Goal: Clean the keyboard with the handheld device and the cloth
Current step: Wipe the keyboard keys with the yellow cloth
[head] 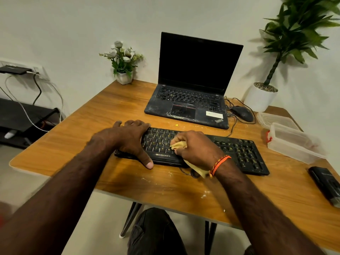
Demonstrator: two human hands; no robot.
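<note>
A black keyboard (239,151) lies across the middle of the wooden table (128,111). My left hand (132,138) grips its left end, fingers over the far edge and thumb on the near edge. My right hand (195,148) holds a bunched yellow cloth (179,145) against the keys near the keyboard's middle. A tail of the cloth hangs out under my wrist. A black handheld device (325,184) lies at the table's right edge, away from both hands.
An open dusty laptop (191,100) stands behind the keyboard, with a wired mouse (242,113) to its right. A clear plastic box (292,144) and lid sit at the right. Potted plants stand at the back. White crumbs dot the table front.
</note>
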